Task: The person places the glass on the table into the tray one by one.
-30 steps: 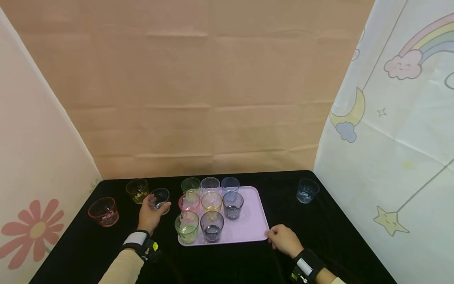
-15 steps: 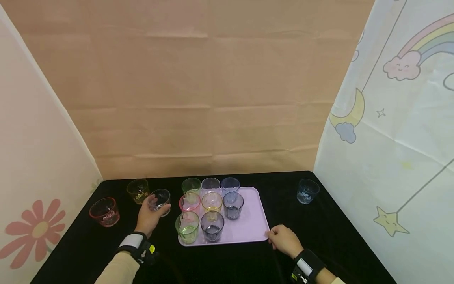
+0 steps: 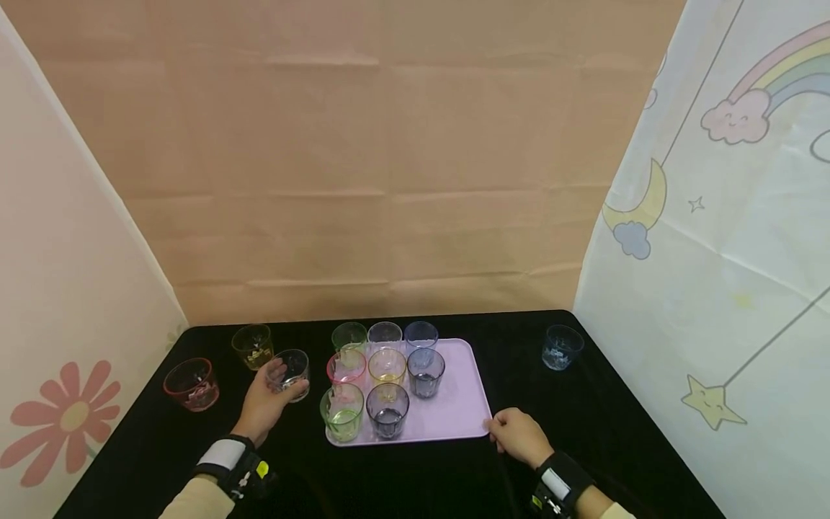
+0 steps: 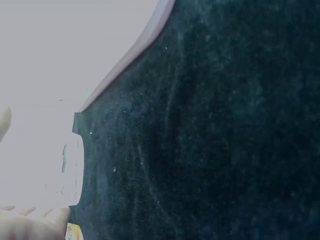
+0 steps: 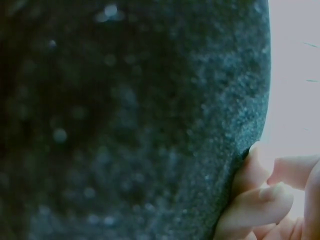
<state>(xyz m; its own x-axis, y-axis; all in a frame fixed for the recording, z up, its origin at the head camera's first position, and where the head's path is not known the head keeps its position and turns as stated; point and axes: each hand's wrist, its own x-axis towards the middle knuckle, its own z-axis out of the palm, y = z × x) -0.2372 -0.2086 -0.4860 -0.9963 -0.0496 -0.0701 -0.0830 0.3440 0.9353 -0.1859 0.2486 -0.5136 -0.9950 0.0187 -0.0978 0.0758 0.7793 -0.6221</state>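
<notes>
Around a clear glass (image 3: 295, 376) left of the lilac tray (image 3: 454, 393), my left hand (image 3: 261, 404) curls its thumb and fingers. The left wrist view catches only that glass's base (image 4: 74, 170) and some fingers (image 4: 30, 227); overexposure washes out the rest. My right hand (image 3: 521, 436) pinches the tray's front right corner, its fingers (image 5: 257, 205) bent at the rim in the right wrist view. Glasses stand on the tray in rows: green, clear and blue at the back, pink (image 3: 346, 369), yellow (image 3: 387, 369) and grey (image 3: 425, 373) in the middle, green (image 3: 342, 414) and dark grey (image 3: 387, 412) in front.
On the black-covered table (image 3: 402, 479), a red glass (image 3: 192, 387) and a yellow glass (image 3: 253, 347) stand at the left. A bluish glass (image 3: 561, 348) is at the right. A brown paper wall (image 3: 382, 166) closes the back, with printed sheets at both sides.
My left wrist has shifted left and toward me, and the clear glass has turned slightly in that hand. My right hand, the tray and the other glasses have stayed put.
</notes>
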